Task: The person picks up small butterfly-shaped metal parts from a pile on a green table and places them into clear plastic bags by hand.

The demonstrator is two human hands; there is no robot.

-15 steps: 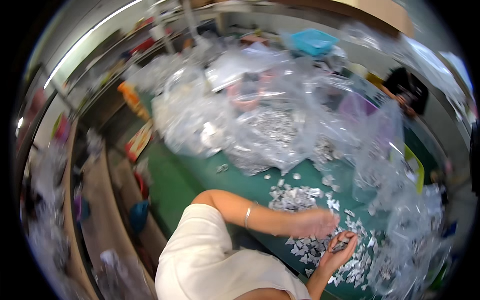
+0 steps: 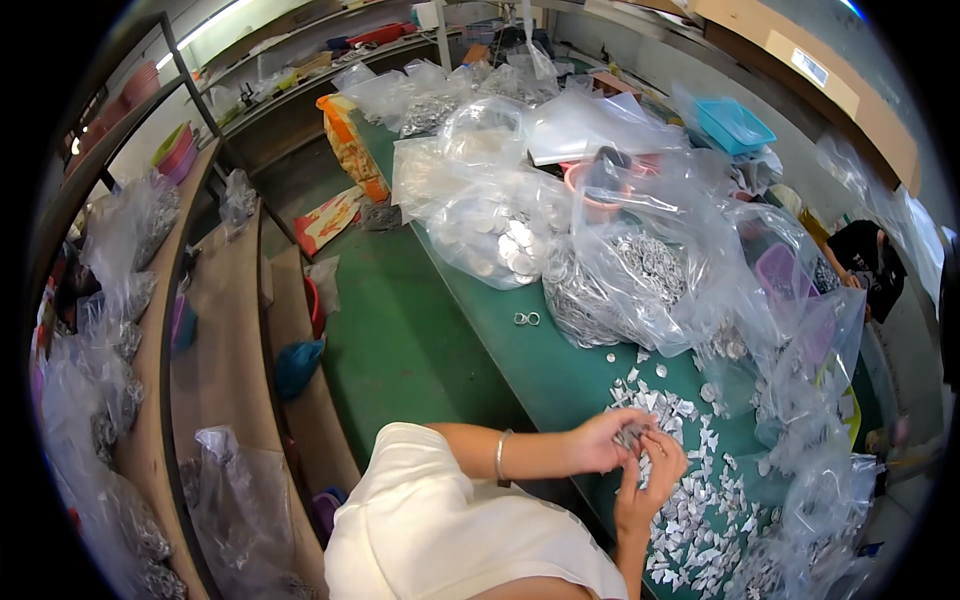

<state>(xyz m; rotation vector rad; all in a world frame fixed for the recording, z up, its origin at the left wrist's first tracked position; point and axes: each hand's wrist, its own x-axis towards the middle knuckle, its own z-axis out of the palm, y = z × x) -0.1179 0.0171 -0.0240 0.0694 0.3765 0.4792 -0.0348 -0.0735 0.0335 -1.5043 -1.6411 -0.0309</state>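
Observation:
My left hand (image 2: 600, 441) is closed around a few small silver-grey metal pieces (image 2: 629, 435), a silver bracelet on its wrist. Close against it, my right hand (image 2: 655, 472) has its fingers bent and pressed at the same pieces; what lies inside its palm is hidden. Both hands are just above the green tabletop (image 2: 500, 345). Beneath and beside them spread many loose flat silver metal pieces (image 2: 695, 510), some of them pointed in outline.
Clear plastic bags (image 2: 650, 265) full of metal parts crowd the table beyond. Two small rings (image 2: 526, 319) lie near its left edge. A blue basket (image 2: 735, 125) is at the back. Shelves (image 2: 225, 330) with bags stand left. Another person (image 2: 868, 262) is at far right.
My left hand, blurred over the pile before, has come to meet my right hand. My right hand, earlier cupped around pieces, has moved up and left. The view has shifted.

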